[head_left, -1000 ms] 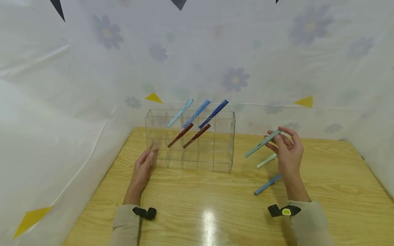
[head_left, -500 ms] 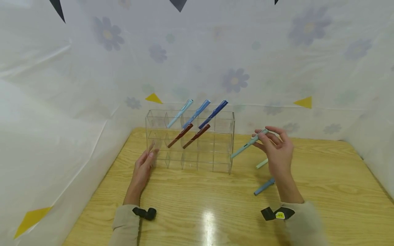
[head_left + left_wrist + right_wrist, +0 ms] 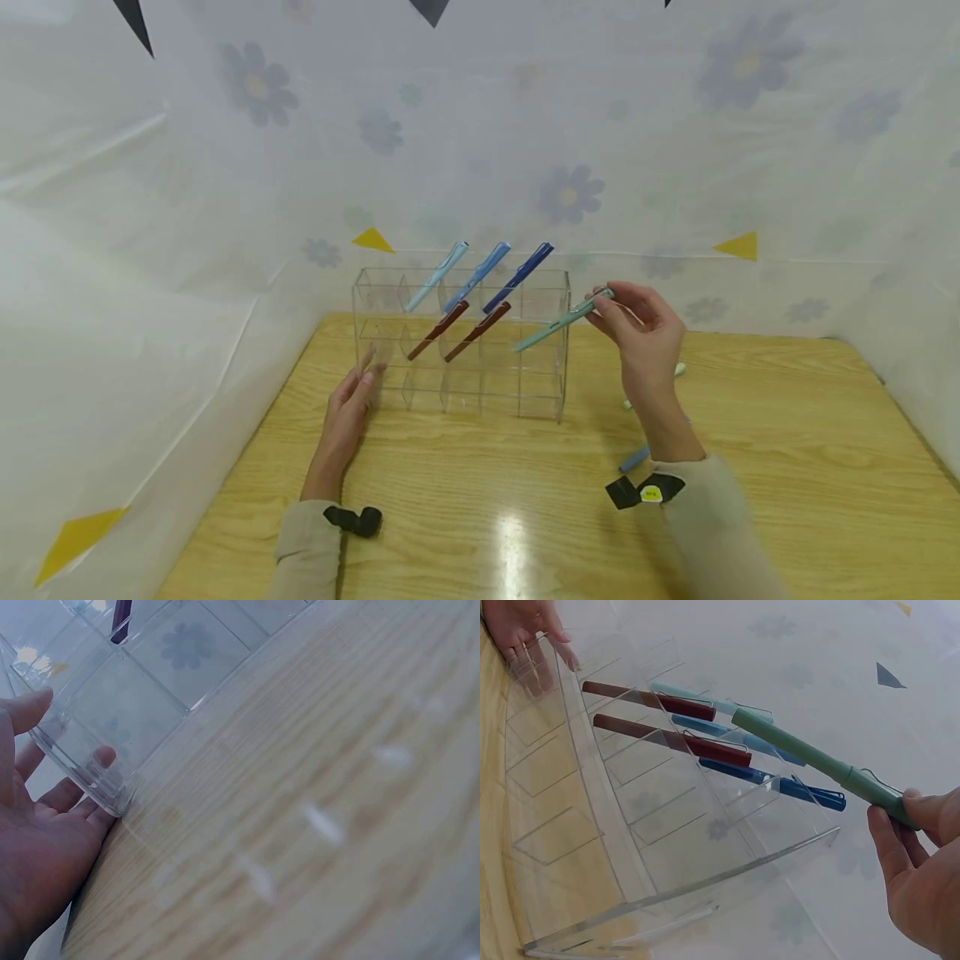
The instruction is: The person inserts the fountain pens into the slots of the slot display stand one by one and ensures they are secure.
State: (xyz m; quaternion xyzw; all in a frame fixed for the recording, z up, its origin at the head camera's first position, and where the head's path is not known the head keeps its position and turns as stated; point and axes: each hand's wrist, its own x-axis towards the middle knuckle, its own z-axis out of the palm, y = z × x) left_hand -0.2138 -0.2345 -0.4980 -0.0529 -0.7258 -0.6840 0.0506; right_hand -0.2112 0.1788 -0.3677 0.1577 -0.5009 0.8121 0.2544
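A clear acrylic pen rack (image 3: 462, 391) stands on the table. My left hand (image 3: 348, 412) holds its left end, thumb in front and fingers behind the side wall (image 3: 71, 776). My right hand (image 3: 645, 350) pinches a sage-green pen (image 3: 551, 329) near its clip end, tilted, in front of the rack's right side; in the right wrist view the green pen (image 3: 795, 746) looks clear of the slots. Upper row slots hold a pale blue pen (image 3: 437, 277), a mid-blue pen (image 3: 477, 277) and a dark blue pen (image 3: 519, 277). Two maroon pens (image 3: 438, 332) lean in the row below.
On the wooden table (image 3: 450, 508), right of the rack, lie a light green pen (image 3: 680, 368) and a blue pen (image 3: 634, 458), both partly hidden by my right arm. A flower-patterned sheet (image 3: 480, 125) hangs behind and along the sides.
My right hand has carried the sage-green pen leftward and slightly up, from above the loose pens to the rack's right side. The left hand stays in place on the rack.
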